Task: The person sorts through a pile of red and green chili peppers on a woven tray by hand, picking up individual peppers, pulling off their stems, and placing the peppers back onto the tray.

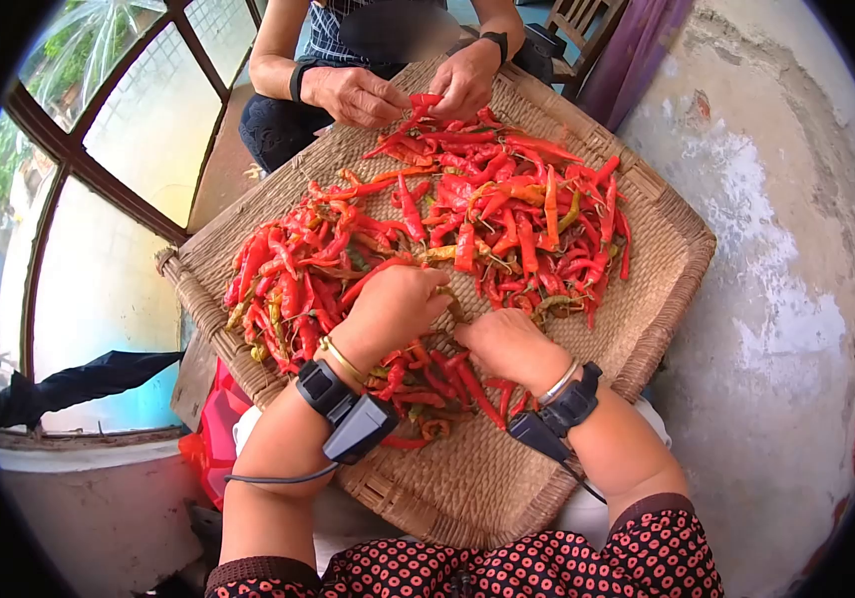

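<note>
Red chillies (537, 199) lie heaped on a square woven tray (647, 299), with another heap (298, 269) at the left and a smaller pile (423, 389) near me. Between these piles, my left hand (398, 309) is closed, fingers pinched near a dark greenish chilli (454, 304). My right hand (512, 344) is just to its right, fingers bent in at the lower end of that chilli. The fingertips of both hands are partly hidden, so the exact hold of the right one is unclear.
Across the tray a person's two hands (358, 95) hold a red chilli over the far edge. A window (109, 249) and a black umbrella (89, 384) are at the left, a bare wall (766, 259) at the right, a wooden chair (582, 35) behind.
</note>
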The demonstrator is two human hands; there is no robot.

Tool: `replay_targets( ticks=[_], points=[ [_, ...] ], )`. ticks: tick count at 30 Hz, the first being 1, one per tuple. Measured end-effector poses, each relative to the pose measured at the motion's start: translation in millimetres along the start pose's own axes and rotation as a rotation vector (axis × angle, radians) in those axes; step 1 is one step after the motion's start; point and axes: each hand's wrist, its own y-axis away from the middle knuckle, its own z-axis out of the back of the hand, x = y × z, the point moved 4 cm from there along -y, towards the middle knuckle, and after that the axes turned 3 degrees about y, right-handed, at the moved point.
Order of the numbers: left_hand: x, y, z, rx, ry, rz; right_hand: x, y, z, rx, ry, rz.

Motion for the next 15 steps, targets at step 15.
replay_targets(
  ticks=[15],
  points=[
    [-16.2, 5.8, -6.4, 0.256, 0.709, 0.1, -23.4, 12.6, 52.7, -0.238, -1.412, -0.304]
  ],
)
